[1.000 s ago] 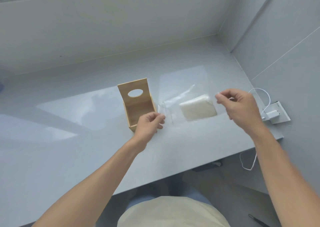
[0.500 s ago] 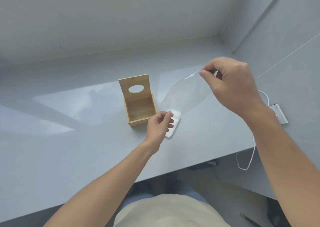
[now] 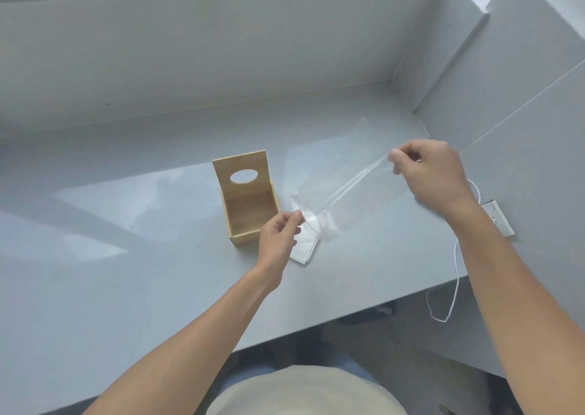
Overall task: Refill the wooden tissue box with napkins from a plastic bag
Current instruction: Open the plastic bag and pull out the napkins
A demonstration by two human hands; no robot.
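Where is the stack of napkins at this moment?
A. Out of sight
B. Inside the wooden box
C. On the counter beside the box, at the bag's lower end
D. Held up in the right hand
C: the napkins lie on the counter beside the wooden box, at the lower end of the plastic bag; the box compartment shows only wood.

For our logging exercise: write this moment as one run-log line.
left hand: pinches napkins | right hand: pinches plastic bag, lifted | wooden tissue box: open, empty

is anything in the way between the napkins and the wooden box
Nothing solid lies between the napkins and the open wooden box beside them. Only the plastic bag, pinched by both hands, seems partly around the stack.
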